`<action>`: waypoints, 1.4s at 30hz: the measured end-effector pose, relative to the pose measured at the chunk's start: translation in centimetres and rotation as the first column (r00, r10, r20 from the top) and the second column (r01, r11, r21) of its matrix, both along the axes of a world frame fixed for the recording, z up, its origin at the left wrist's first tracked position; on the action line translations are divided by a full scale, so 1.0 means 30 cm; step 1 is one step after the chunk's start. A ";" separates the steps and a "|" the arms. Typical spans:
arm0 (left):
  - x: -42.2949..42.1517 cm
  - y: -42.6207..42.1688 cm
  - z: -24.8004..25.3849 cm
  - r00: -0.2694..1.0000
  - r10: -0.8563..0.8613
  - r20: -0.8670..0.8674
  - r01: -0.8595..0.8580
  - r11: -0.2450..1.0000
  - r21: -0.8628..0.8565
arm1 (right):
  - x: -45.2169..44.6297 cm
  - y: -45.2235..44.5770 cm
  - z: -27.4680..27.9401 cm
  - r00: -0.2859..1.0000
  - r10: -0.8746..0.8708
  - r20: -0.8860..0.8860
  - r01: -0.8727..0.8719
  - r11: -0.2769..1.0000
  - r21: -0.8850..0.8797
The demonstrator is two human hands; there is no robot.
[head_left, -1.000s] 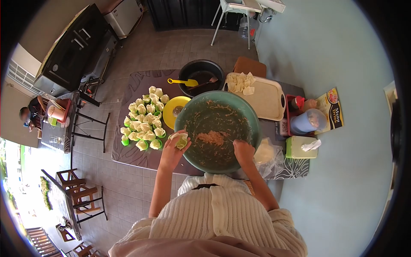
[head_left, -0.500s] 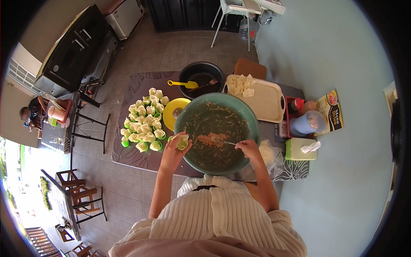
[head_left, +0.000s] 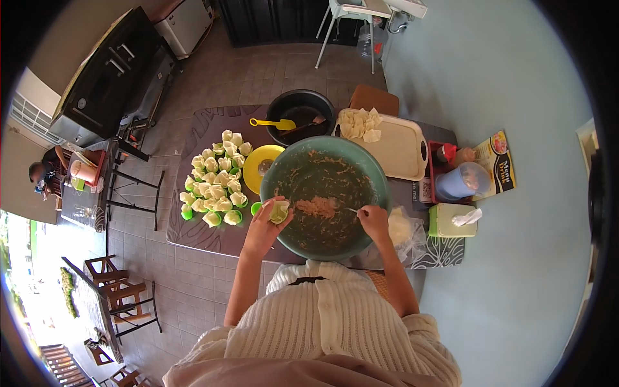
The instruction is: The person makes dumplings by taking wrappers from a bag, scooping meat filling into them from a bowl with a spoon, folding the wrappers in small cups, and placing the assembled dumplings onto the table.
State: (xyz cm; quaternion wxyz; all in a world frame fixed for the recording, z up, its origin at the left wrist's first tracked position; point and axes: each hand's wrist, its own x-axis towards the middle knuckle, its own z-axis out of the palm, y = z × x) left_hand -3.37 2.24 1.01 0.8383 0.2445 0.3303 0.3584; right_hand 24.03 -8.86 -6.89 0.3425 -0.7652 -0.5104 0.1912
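My left hand (head_left: 260,231) is closed around a small green cup lined with a pale dough wrapper (head_left: 280,211), held at the left rim of a big green basin (head_left: 380,177). Inside the basin lies a clump of pinkish minced filling (head_left: 314,207), with smears of it over the bottom and walls. My right hand (head_left: 374,223) grips a metal spoon (head_left: 351,209) whose bowl end is down in the filling. To the left stand several green cups holding folded pale wrappers (head_left: 219,177). Loose square wrappers (head_left: 361,122) lie on a cream tray (head_left: 400,151).
A yellow plate (head_left: 253,175) and a black basin (head_left: 300,95) with a yellow scoop (head_left: 282,124) sit beyond the green basin. On the right are a plastic bag (head_left: 412,237), a tissue box (head_left: 445,222) and a red caddy (head_left: 438,174). Another person (head_left: 48,171) sits far left.
The spoon has gone deeper into the filling, which now looks heaped over its bowl end. My left hand with the lined cup has shifted slightly right and up.
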 end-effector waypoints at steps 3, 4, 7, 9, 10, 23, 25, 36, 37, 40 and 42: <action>0.000 -0.006 0.013 1.000 0.010 -0.013 -0.010 1.000 0.003 | -0.052 0.032 0.013 0.954 -0.117 0.278 0.170 0.970 -0.174; -0.002 -0.008 0.015 1.000 0.016 -0.007 -0.016 1.000 0.001 | -0.063 0.039 0.025 0.939 -0.133 0.318 0.207 0.955 -0.211; -0.012 -0.009 0.003 1.000 0.013 -0.013 -0.013 1.000 0.015 | -0.090 0.058 0.060 0.912 -0.165 0.374 0.276 0.924 -0.265; -0.012 -0.012 0.007 1.000 0.016 -0.013 -0.016 1.000 0.008 | -0.091 0.061 0.062 0.902 -0.183 0.391 0.308 0.908 -0.285; -0.012 -0.012 0.011 1.000 0.019 -0.012 -0.019 1.000 0.003 | -0.090 0.063 0.055 0.895 -0.175 0.410 0.310 0.905 -0.292; 0.001 -0.014 0.011 1.000 0.003 -0.011 -0.003 1.000 -0.002 | -0.036 0.102 0.106 0.942 -0.247 0.228 0.307 0.909 -0.282; -0.003 -0.012 0.011 1.000 0.004 -0.022 -0.005 1.000 -0.015 | 0.004 0.105 0.053 0.968 -0.217 0.124 0.242 0.939 -0.244; 0.001 -0.008 0.014 0.999 -0.023 -0.024 0.022 1.000 -0.018 | -0.043 0.110 0.050 0.917 -0.072 0.392 0.257 0.858 -0.444; 0.001 -0.007 0.013 1.000 -0.022 -0.022 0.021 0.999 -0.027 | -0.051 0.115 0.067 0.903 -0.068 0.424 0.277 0.847 -0.454; -0.001 -0.006 0.010 0.999 -0.030 -0.036 0.029 0.999 -0.015 | -0.049 0.131 0.048 0.893 -0.056 0.447 0.293 0.826 -0.481; 0.000 -0.005 0.013 0.999 -0.028 -0.037 0.027 0.999 -0.018 | -0.040 0.138 0.015 0.897 -0.049 0.439 0.290 0.816 -0.501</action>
